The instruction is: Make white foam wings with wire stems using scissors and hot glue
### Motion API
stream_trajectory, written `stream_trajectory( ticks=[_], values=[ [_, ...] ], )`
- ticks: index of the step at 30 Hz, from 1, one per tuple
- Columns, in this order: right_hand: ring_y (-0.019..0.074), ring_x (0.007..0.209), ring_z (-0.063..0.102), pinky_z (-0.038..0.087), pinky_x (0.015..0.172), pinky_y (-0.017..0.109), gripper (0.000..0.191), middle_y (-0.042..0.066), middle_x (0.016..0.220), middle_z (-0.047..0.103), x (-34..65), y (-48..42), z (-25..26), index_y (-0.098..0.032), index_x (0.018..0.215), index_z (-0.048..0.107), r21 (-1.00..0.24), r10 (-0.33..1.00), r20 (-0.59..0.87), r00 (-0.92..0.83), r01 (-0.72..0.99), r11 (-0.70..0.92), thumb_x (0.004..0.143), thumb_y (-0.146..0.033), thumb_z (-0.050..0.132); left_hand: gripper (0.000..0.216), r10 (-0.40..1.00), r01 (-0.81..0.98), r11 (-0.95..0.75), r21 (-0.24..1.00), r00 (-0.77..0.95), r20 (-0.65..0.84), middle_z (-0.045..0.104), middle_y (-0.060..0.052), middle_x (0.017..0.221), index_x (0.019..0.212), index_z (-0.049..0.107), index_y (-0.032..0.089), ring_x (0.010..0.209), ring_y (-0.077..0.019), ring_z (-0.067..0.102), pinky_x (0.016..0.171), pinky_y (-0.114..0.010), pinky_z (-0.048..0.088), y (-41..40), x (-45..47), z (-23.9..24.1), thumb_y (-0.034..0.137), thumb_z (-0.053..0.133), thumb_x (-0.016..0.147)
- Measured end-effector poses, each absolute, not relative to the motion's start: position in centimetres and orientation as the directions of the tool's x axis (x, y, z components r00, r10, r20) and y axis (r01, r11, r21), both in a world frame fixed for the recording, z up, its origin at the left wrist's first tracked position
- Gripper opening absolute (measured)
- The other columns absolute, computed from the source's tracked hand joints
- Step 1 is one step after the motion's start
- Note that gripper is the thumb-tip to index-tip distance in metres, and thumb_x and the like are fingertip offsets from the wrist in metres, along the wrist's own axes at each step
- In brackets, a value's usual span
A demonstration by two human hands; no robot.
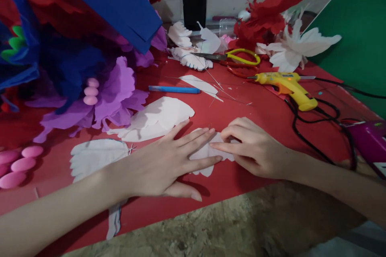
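My left hand (177, 156) lies flat with its fingers spread over a small white petal cut-out (206, 168) near the front edge of the red table (229, 102). My right hand (256, 148) is at the cut-out's right side, fingers bent and closed on it, the index finger stretched toward my left fingertips. Both hands hide much of the cut-out. Beyond my left hand rests a larger white scalloped petal piece (169, 114). Another white petal (93, 154), outlined in blue with thin wires at its tip, is partly under my left forearm.
A blue pen (174, 89) lies behind the petals. Farther back are yellow-handled scissors (244, 56) and a yellow glue gun (289, 86) with a black cord. Purple flowers (117, 92) and pink balls (23, 164) fill the left; a green board (352, 44) stands right.
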State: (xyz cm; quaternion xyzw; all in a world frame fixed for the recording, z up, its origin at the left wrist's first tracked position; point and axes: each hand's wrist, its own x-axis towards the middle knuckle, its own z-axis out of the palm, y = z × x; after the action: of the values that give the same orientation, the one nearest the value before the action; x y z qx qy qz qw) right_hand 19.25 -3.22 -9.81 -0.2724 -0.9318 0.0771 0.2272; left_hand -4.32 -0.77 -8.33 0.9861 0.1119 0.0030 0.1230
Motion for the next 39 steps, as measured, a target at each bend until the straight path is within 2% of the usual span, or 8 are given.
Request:
stream_trajectory(
  ticks=[5, 10, 12, 19, 26, 31, 36, 39],
  values=[
    [0.0140, 0.075, 0.046, 0.040, 0.065, 0.029, 0.027, 0.007, 0.085, 0.059, 19.35, -3.17, -9.79, -0.013, 0.104, 0.060, -0.284, 0.551, 0.368, -0.749, 0.474, 0.833, 0.085, -0.011, 0.041, 0.060, 0.283, 0.277, -0.940, 0.197, 0.959, 0.004, 0.027, -0.019, 0.146, 0.134, 0.040, 0.024, 0.136, -0.0322, 0.025, 0.107, -0.060, 0.015, -1.10, -4.60, -8.50, 0.058, 0.042, 0.085],
    [0.0126, 0.071, 0.046, 0.039, 0.063, 0.027, 0.028, 0.007, 0.081, 0.060, 19.38, -3.36, -9.58, -0.012, 0.100, 0.060, -0.209, 0.529, 0.378, -0.759, 0.487, 0.848, 0.084, -0.008, 0.038, 0.050, 0.278, 0.258, -0.951, 0.168, 0.954, 0.110, 0.054, -0.012, 0.127, 0.126, 0.050, 0.019, 0.123, -0.0244, 0.045, 0.112, -0.051, 0.010, -1.20, -4.88, -8.60, 0.050, 0.026, 0.094],
    [0.0126, 0.069, 0.045, 0.037, 0.061, 0.027, 0.027, 0.006, 0.077, 0.059, 19.41, -3.40, -9.55, -0.011, 0.099, 0.061, -0.188, 0.524, 0.379, -0.763, 0.491, 0.851, 0.085, -0.008, 0.038, 0.049, 0.266, 0.241, -0.955, 0.175, 0.955, 0.134, 0.059, -0.011, 0.120, 0.121, 0.055, 0.018, 0.118, -0.0228, 0.049, 0.113, -0.048, 0.011, -1.18, -4.84, -8.51, 0.046, 0.024, 0.095],
    [0.0146, 0.068, 0.040, 0.032, 0.059, 0.028, 0.029, 0.004, 0.071, 0.056, 19.49, -3.43, -9.80, -0.013, 0.105, 0.062, -0.152, 0.513, 0.361, -0.779, 0.494, 0.856, 0.084, -0.011, 0.042, 0.047, 0.261, 0.224, -0.951, 0.211, 0.951, 0.165, 0.059, -0.013, 0.119, 0.120, 0.056, 0.014, 0.116, -0.0244, 0.050, 0.112, -0.048, 0.013, -1.17, -4.86, -8.53, 0.043, 0.028, 0.095],
    [0.0173, 0.068, 0.038, 0.031, 0.058, 0.030, 0.033, 0.007, 0.069, 0.054, 19.41, -3.38, -10.05, -0.006, 0.107, 0.063, -0.070, 0.627, 0.397, -0.670, 0.659, 0.749, 0.083, -0.010, 0.040, 0.043, 0.275, 0.235, -0.942, 0.238, 0.950, 0.148, 0.060, -0.013, 0.116, 0.117, 0.058, 0.016, 0.115, -0.0242, 0.050, 0.112, -0.048, 0.014, -1.20, -4.78, -8.41, 0.042, 0.032, 0.094],
    [0.0173, 0.068, 0.037, 0.030, 0.058, 0.030, 0.037, 0.006, 0.071, 0.054, 19.15, -3.53, -9.95, -0.012, 0.109, 0.062, -0.031, 0.542, 0.364, -0.758, 0.571, 0.820, 0.084, -0.011, 0.036, 0.042, 0.273, 0.226, -0.942, 0.248, 0.947, 0.171, 0.058, -0.013, 0.115, 0.117, 0.057, 0.016, 0.116, -0.0231, 0.049, 0.112, -0.047, 0.014, -1.07, -4.76, -8.52, 0.041, 0.031, 0.095],
    [0.0177, 0.069, 0.037, 0.029, 0.059, 0.031, 0.039, 0.006, 0.070, 0.053, 19.11, -3.69, -10.25, -0.014, 0.111, 0.062, -0.050, 0.657, 0.368, -0.658, 0.692, 0.720, 0.082, -0.009, 0.036, 0.040, 0.268, 0.216, -0.942, 0.255, 0.945, 0.188, 0.059, -0.011, 0.107, 0.115, 0.058, 0.015, 0.110, -0.0209, 0.053, 0.112, -0.046, 0.015, -0.99, -4.78, -8.59, 0.039, 0.033, 0.095],
    [0.0173, 0.070, 0.038, 0.031, 0.060, 0.031, 0.036, 0.006, 0.072, 0.054, 19.26, -3.69, -10.21, -0.010, 0.111, 0.061, -0.052, 0.640, 0.348, -0.686, 0.667, 0.743, 0.082, -0.009, 0.039, 0.042, 0.275, 0.225, -0.940, 0.255, 0.944, 0.180, 0.059, -0.012, 0.109, 0.119, 0.055, 0.013, 0.112, -0.0220, 0.051, 0.112, -0.048, 0.015, -0.98, -4.78, -8.61, 0.039, 0.032, 0.095]
  ],
)
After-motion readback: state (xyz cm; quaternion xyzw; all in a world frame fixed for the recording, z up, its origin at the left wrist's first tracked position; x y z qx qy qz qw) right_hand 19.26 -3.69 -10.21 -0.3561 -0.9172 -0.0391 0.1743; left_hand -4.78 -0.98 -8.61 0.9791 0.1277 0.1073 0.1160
